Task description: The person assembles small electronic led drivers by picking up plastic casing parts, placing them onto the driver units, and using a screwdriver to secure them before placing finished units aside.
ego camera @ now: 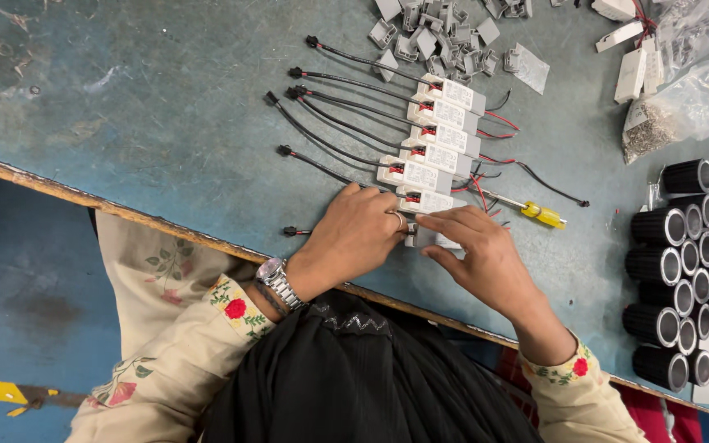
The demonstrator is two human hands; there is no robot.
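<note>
Pressing down with both hands, we have one small white driver box [435,239] pinned at the near edge of the worn blue bench [166,123]. Left hand [353,234] covers the wire end, fingers curled together over the box and its black lead [297,232]; we judge it closed on the box, but the palm hides the contact. Right hand [482,250] lies flat, fingertips touching the box's right end; it presses, it does not pinch.

The box looks like a light, rigid plastic shell, smooth, so it could skid under a sideways push. Best hold is across the long flat sides, not by the wires. The lead is thin and floppy with a small black plug, and the red wire joints look fragile, so pulling there is risky.

Just beyond the hands, finished white boxes [441,135] lie in a slanted row, black leads fanned to the left. A yellow-handled screwdriver [535,213] lies just right of the row. Loose grey plastic caps [436,37] are piled at the far edge. Black ribbed cylinders [674,271] are stacked at the right, with a clear bag of small parts [683,107] beyond them.
</note>
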